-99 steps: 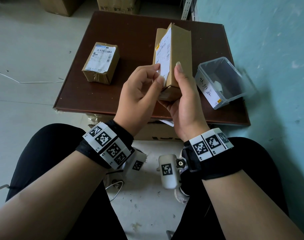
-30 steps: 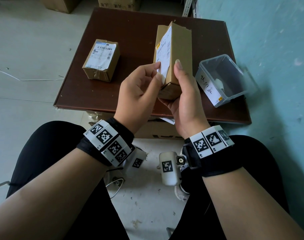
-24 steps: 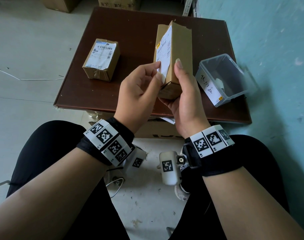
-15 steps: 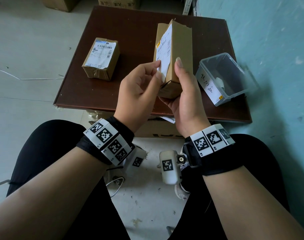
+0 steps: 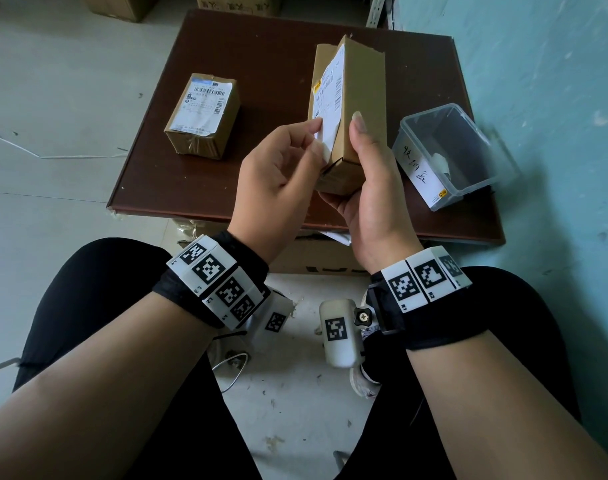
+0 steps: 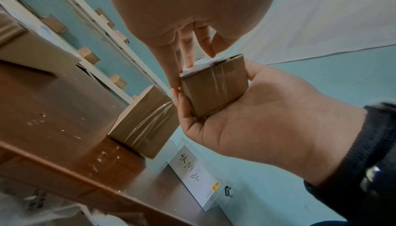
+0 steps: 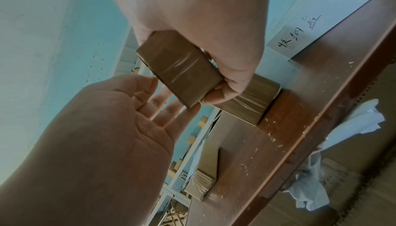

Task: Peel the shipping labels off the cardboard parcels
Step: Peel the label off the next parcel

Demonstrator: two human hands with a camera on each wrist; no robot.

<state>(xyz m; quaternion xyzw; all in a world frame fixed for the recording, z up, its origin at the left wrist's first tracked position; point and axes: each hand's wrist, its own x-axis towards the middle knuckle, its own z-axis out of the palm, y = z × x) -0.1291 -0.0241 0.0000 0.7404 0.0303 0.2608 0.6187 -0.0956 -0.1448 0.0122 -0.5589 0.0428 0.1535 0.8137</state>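
The clear plastic box [image 5: 447,150] at the right of the tabletop [image 5: 226,188] carries a white sticker [image 5: 420,169] with three handwritten Chinese characters, apparently 收纳盒. The shipping labels [image 5: 205,107] show barcodes and print too small to read.

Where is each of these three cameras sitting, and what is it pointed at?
Head: looks down at the table; both forearms and the hands show, right hand gripping the held parcel.
Left wrist: beneath the left hand, looking up along its fingers to the parcel's taped end.
Right wrist: under the right palm, left palm opposite.
All three share the held parcel.
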